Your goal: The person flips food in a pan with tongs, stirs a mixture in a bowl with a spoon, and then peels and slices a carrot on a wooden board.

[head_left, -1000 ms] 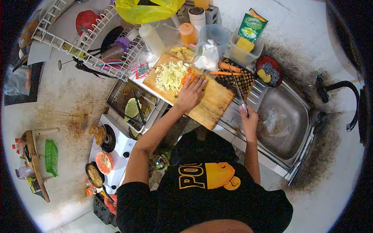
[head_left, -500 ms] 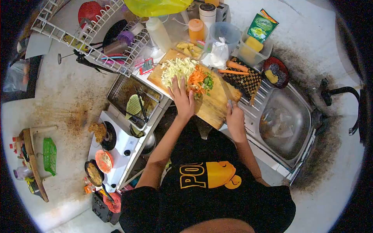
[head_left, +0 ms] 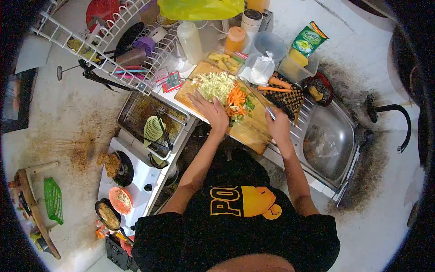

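A wooden cutting board (head_left: 250, 130) lies on the counter beside the sink. On it are a pile of shredded cabbage (head_left: 216, 85) and a heap of sliced carrot with green bits (head_left: 236, 101). My left hand (head_left: 209, 109) lies flat on the board, fingers spread, touching the near edge of the cabbage and carrot. My right hand (head_left: 277, 123) grips the handle of a knife (head_left: 267, 108) at the board's right edge; its blade points up and left toward the vegetables. Whole carrots (head_left: 276, 85) lie just past the board on a checkered cloth (head_left: 286, 98).
A steel sink (head_left: 328, 140) with a black tap (head_left: 390, 113) is at the right. A white dish rack (head_left: 104, 50) stands at the upper left, a grill tray with a green spatula (head_left: 153, 128) below it, and a small stove (head_left: 131, 170). Bottles, tubs and bags crowd the back.
My left hand slid left off the carrot heap, which now shows, to its near edge. My right hand brought the knife from over the sink edge onto the board's right side.
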A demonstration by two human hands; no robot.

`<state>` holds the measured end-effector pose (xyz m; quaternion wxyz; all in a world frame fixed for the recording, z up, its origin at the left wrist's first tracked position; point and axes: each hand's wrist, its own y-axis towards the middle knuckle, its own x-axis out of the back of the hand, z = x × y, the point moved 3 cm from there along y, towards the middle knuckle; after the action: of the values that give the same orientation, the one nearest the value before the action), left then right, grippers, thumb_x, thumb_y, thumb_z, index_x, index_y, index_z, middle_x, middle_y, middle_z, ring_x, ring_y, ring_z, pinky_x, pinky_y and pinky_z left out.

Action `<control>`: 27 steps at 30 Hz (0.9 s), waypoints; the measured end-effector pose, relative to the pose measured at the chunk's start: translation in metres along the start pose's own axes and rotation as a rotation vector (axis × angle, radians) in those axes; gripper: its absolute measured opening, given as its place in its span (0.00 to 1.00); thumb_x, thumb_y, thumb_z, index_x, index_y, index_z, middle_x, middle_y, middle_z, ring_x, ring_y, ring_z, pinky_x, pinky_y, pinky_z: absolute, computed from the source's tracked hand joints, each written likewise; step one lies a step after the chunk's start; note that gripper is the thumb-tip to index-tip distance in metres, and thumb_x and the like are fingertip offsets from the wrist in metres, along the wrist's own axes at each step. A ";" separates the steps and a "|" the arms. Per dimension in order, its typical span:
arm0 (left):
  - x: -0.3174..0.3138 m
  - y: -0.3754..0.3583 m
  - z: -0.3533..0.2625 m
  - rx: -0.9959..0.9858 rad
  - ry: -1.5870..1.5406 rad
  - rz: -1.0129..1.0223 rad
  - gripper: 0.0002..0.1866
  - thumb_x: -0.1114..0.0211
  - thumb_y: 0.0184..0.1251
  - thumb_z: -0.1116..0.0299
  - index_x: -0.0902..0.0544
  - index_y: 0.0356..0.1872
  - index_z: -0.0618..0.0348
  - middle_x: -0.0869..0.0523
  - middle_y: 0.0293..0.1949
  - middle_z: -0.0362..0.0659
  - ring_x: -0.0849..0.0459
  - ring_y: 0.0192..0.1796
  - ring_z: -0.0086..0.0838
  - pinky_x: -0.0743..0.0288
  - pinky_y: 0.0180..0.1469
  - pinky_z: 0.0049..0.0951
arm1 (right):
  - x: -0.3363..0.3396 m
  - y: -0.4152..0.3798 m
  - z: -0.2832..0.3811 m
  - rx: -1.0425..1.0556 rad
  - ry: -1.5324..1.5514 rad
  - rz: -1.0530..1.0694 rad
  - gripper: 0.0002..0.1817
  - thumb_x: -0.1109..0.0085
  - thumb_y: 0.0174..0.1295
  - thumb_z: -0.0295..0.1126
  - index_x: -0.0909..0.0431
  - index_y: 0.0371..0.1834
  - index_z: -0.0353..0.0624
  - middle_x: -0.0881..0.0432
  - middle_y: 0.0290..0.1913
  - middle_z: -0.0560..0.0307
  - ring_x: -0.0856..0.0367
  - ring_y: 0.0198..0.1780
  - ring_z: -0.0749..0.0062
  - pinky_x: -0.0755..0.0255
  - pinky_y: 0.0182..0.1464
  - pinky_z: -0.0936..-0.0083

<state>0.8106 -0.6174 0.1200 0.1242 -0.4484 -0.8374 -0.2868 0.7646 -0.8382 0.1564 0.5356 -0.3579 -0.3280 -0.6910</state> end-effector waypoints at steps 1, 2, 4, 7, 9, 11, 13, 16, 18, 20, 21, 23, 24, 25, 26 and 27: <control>0.001 0.003 0.001 0.004 -0.021 -0.012 0.38 0.64 0.70 0.46 0.55 0.68 0.70 0.63 0.69 0.67 0.61 0.72 0.58 0.66 0.69 0.52 | -0.002 0.003 0.000 0.005 -0.005 -0.002 0.16 0.45 0.59 0.40 0.21 0.35 0.35 0.20 0.31 0.37 0.21 0.33 0.43 0.27 0.35 0.56; 0.001 0.005 0.002 0.007 -0.024 -0.017 0.38 0.64 0.70 0.46 0.55 0.68 0.70 0.63 0.69 0.67 0.61 0.72 0.58 0.66 0.69 0.52 | -0.004 0.006 0.002 0.045 -0.004 0.011 0.16 0.44 0.59 0.40 0.21 0.35 0.34 0.20 0.31 0.38 0.21 0.34 0.43 0.27 0.36 0.56; 0.005 0.006 0.003 0.004 -0.047 -0.037 0.37 0.64 0.71 0.47 0.54 0.68 0.70 0.62 0.69 0.66 0.60 0.71 0.57 0.64 0.70 0.49 | -0.014 0.008 0.001 0.092 -0.004 0.031 0.16 0.44 0.58 0.39 0.21 0.35 0.34 0.20 0.32 0.38 0.21 0.34 0.43 0.27 0.37 0.56; 0.004 0.006 0.003 0.016 -0.097 -0.032 0.35 0.63 0.72 0.50 0.53 0.68 0.70 0.60 0.69 0.65 0.58 0.71 0.57 0.63 0.70 0.48 | -0.023 0.002 0.002 0.282 -0.046 -0.037 0.17 0.43 0.59 0.41 0.19 0.37 0.36 0.20 0.30 0.37 0.19 0.33 0.48 0.27 0.37 0.61; 0.004 0.006 0.005 0.001 -0.097 -0.039 0.35 0.63 0.72 0.50 0.53 0.68 0.70 0.59 0.69 0.65 0.57 0.71 0.56 0.62 0.70 0.47 | -0.024 -0.003 0.003 0.205 -0.014 0.037 0.18 0.43 0.59 0.42 0.19 0.38 0.36 0.20 0.31 0.38 0.19 0.33 0.48 0.27 0.37 0.61; 0.003 0.006 0.006 -0.020 -0.096 -0.040 0.34 0.63 0.72 0.51 0.52 0.68 0.70 0.58 0.69 0.64 0.56 0.71 0.56 0.62 0.70 0.47 | -0.015 -0.008 0.005 0.114 -0.036 0.067 0.18 0.43 0.59 0.42 0.19 0.38 0.36 0.20 0.30 0.38 0.19 0.33 0.48 0.27 0.36 0.62; 0.005 0.005 0.004 -0.030 -0.095 -0.045 0.34 0.62 0.72 0.51 0.52 0.68 0.69 0.58 0.69 0.64 0.56 0.71 0.56 0.62 0.70 0.47 | -0.012 -0.011 0.002 0.015 -0.059 0.099 0.18 0.43 0.59 0.43 0.19 0.38 0.36 0.20 0.30 0.38 0.19 0.32 0.49 0.27 0.34 0.63; 0.005 0.004 0.007 -0.043 -0.102 -0.046 0.34 0.63 0.72 0.51 0.52 0.68 0.68 0.57 0.70 0.62 0.56 0.71 0.55 0.62 0.70 0.48 | -0.006 -0.011 -0.010 0.034 -0.031 -0.045 0.20 0.48 0.61 0.47 0.20 0.38 0.38 0.21 0.21 0.41 0.21 0.26 0.45 0.27 0.31 0.56; 0.007 0.003 0.006 -0.058 -0.078 -0.041 0.33 0.59 0.71 0.53 0.51 0.68 0.67 0.58 0.70 0.61 0.56 0.72 0.54 0.63 0.70 0.48 | -0.007 -0.012 -0.017 -0.050 -0.089 0.009 0.20 0.48 0.61 0.46 0.20 0.39 0.40 0.21 0.23 0.40 0.20 0.27 0.45 0.27 0.32 0.56; 0.008 0.004 0.000 -0.079 -0.057 -0.031 0.33 0.56 0.71 0.55 0.50 0.68 0.66 0.58 0.70 0.60 0.57 0.72 0.53 0.63 0.70 0.48 | -0.008 -0.021 -0.019 0.009 -0.059 0.022 0.20 0.48 0.61 0.46 0.20 0.40 0.40 0.21 0.23 0.39 0.20 0.28 0.45 0.27 0.32 0.56; 0.010 0.006 -0.010 -0.163 -0.062 -0.033 0.31 0.51 0.67 0.59 0.45 0.66 0.65 0.52 0.69 0.61 0.54 0.71 0.52 0.62 0.69 0.49 | -0.008 -0.025 -0.018 0.070 -0.031 0.036 0.20 0.48 0.61 0.46 0.20 0.40 0.40 0.21 0.24 0.39 0.20 0.28 0.45 0.27 0.32 0.56; 0.016 0.015 -0.030 -0.254 -0.069 -0.026 0.29 0.46 0.64 0.63 0.41 0.64 0.65 0.47 0.67 0.61 0.51 0.70 0.52 0.61 0.69 0.50 | -0.003 -0.031 -0.014 0.051 -0.031 0.067 0.20 0.48 0.61 0.46 0.20 0.41 0.40 0.21 0.25 0.38 0.20 0.29 0.45 0.27 0.33 0.57; 0.014 0.024 -0.042 -0.353 -0.037 0.106 0.25 0.44 0.60 0.67 0.34 0.58 0.65 0.38 0.61 0.61 0.45 0.67 0.51 0.55 0.67 0.48 | 0.000 -0.035 -0.012 0.038 -0.035 0.103 0.19 0.48 0.62 0.46 0.20 0.42 0.40 0.21 0.26 0.38 0.20 0.30 0.45 0.27 0.34 0.57; 0.009 0.030 -0.051 -0.450 -0.006 0.236 0.20 0.42 0.56 0.71 0.27 0.51 0.66 0.29 0.55 0.60 0.38 0.64 0.50 0.48 0.65 0.47 | 0.004 -0.038 -0.012 0.032 -0.032 0.100 0.19 0.48 0.62 0.46 0.20 0.42 0.40 0.21 0.26 0.38 0.20 0.30 0.45 0.27 0.34 0.57; 0.000 0.038 -0.056 -0.454 -0.007 0.239 0.20 0.42 0.56 0.71 0.27 0.51 0.66 0.29 0.55 0.60 0.38 0.64 0.50 0.48 0.65 0.47 | 0.010 -0.040 -0.014 -0.050 0.011 0.065 0.19 0.48 0.62 0.46 0.21 0.42 0.40 0.20 0.27 0.38 0.19 0.32 0.46 0.27 0.35 0.58; -0.015 0.046 -0.063 -0.506 0.029 0.372 0.14 0.44 0.58 0.71 0.24 0.46 0.63 0.25 0.48 0.56 0.31 0.58 0.48 0.41 0.61 0.46 | 0.013 -0.042 -0.017 -0.129 0.055 0.029 0.19 0.49 0.62 0.46 0.21 0.43 0.40 0.20 0.28 0.38 0.19 0.33 0.46 0.27 0.36 0.58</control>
<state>0.8539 -0.6449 0.1804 0.0709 -0.6063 -0.6414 -0.4647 0.7188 -0.8502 0.1555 0.5302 -0.3775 -0.2626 -0.7123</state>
